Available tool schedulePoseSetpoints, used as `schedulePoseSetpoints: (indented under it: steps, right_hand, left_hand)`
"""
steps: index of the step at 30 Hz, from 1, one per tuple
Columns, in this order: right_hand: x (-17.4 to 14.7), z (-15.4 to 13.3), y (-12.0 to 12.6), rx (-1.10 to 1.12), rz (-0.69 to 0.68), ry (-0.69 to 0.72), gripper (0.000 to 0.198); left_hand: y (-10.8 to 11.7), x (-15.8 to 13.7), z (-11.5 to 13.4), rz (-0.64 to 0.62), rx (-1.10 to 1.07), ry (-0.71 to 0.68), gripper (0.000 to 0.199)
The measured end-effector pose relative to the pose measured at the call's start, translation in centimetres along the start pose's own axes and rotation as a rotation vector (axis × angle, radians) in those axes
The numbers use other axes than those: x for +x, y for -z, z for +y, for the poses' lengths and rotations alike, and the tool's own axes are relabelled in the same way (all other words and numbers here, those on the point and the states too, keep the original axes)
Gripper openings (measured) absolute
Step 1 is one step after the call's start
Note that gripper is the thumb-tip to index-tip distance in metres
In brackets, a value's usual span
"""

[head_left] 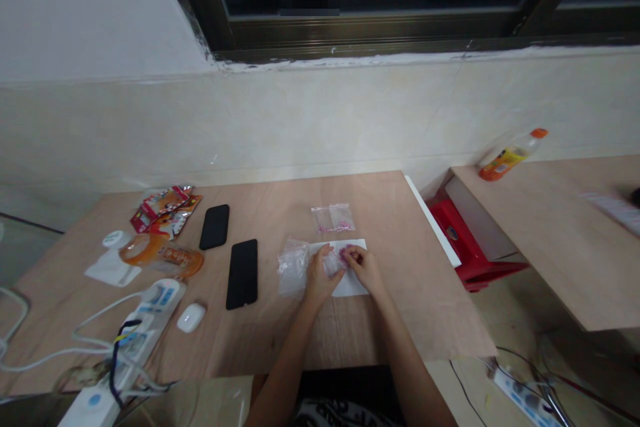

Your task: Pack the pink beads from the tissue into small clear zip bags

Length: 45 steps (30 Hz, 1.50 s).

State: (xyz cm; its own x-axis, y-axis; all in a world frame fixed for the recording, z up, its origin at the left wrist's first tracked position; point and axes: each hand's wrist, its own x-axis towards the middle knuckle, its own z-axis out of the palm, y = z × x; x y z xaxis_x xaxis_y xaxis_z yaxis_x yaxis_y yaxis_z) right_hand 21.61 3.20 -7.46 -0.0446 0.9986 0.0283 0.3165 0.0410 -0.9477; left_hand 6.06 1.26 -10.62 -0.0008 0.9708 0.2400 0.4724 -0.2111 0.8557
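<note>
My left hand (321, 277) curls its thumb and fingers around a small clear plastic bag (332, 264), over a white sheet of paper (354, 288). Close on its right, my right hand (365, 268) pinches small pinkish-purple pieces (344, 253) at the bag's upper right; they are too small to tell their kind. Several clear bags (293, 268) lie in a pile beside my left hand. Behind the paper, a flat clear zip bag (333, 218) has tiny pink pieces along its bottom.
Left on the wooden table (280, 340) are two black phones (243, 273), a white case (191, 317), a power strip (145, 330) with cables, an orange-labelled bottle (163, 255) on its side and snack packets (167, 210). Another table (565, 240) holds a drink bottle (513, 157); a red stool (467, 247) stands between.
</note>
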Motion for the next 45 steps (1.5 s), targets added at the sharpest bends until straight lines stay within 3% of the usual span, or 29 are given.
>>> schedulePoseSetpoints:
  steps: [5, 13, 20, 28, 40, 45]
  right_hand:
    - [0.2, -0.2, -0.2, 0.016, -0.072, 0.012, 0.032]
    - [0.9, 2.4, 3.1, -0.21, 0.166, -0.091, 0.038]
    - [0.8, 2.5, 2.8, -0.383, 0.111, -0.136, 0.035]
    - [0.6, 2.1, 2.7, -0.418, 0.138, -0.146, 0.029]
    - [0.3, 1.8, 2.1, -0.124, 0.154, -0.068, 0.041]
    - [-0.1, 1.1, 0.2, 0.077, 0.008, -0.017, 0.038]
  left_hand:
    - [0.1, 0.0, 0.1, 0.007, -0.008, -0.005, 0.072]
    - [0.2, 0.1, 0.7, -0.015, 0.006, 0.037, 0.071]
    - [0.2, 0.1, 0.6, -0.003, 0.012, 0.014, 0.071]
    - [0.1, 0.0, 0.2, 0.017, -0.005, -0.004, 0.071]
    - [0.0, 0.0, 0.4, 0.026, -0.025, -0.001, 0.07]
    - [0.0, 0.0, 0.1, 0.026, -0.027, -0.005, 0.07]
